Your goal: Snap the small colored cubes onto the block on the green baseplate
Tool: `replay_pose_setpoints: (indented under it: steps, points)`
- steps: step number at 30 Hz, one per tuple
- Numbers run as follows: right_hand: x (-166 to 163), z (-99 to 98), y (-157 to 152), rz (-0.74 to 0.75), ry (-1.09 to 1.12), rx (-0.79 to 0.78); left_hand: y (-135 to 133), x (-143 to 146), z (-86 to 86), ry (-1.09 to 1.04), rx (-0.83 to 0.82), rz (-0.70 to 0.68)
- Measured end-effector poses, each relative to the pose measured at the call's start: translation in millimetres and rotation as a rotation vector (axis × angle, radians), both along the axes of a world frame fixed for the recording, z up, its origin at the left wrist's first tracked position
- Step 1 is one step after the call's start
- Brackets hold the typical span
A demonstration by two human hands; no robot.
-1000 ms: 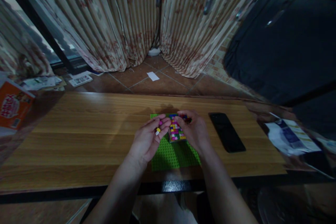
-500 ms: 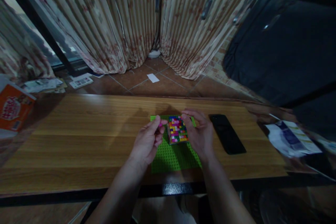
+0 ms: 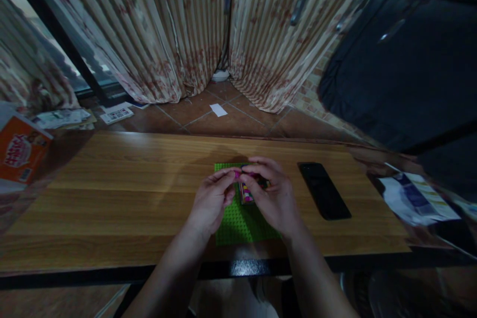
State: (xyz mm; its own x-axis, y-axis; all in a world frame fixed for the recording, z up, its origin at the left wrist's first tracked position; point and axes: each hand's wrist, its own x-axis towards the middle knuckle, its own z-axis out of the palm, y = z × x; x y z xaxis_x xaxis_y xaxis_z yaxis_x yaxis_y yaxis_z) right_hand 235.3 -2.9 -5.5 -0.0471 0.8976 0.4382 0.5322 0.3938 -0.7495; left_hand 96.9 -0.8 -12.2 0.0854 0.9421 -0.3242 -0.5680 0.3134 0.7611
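Note:
A small pink toy brick (image 3: 237, 175) is pinched between the thumb and fingertips of my left hand (image 3: 211, 198). My right hand (image 3: 274, 194) meets it there, its thumb and forefinger closed at the brick's other side. Below the fingers lies a multicoloured block of toy bricks (image 3: 246, 195), mostly covered by my right hand; only its left strip shows. It rests on a green studded baseplate (image 3: 242, 226), which lies on the wooden table.
A black phone (image 3: 323, 190) lies on the wooden table (image 3: 122, 198), right of the baseplate. Beyond the table's right end is a white and purple packet (image 3: 417, 196). An orange and white box (image 3: 22, 151) stands past the left end. Curtains (image 3: 179, 35) hang behind.
My right hand has moved left, off the right side of the brick block, and its fingertips now meet the pink brick in my left hand. The block is more hidden.

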Motion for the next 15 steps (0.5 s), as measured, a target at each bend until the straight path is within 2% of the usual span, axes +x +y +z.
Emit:
replay_pose_setpoints:
  steps: [6,15]
  points:
    - [-3.3,-1.7,0.1,-0.035,-0.103,0.012,-0.6,0.3,-0.3,0.026,0.005,-0.009]
    - [2.3,-2.1,1.6,-0.055,-0.091,0.043,-1.1,1.0,-0.8,0.089,-0.006,-0.032]
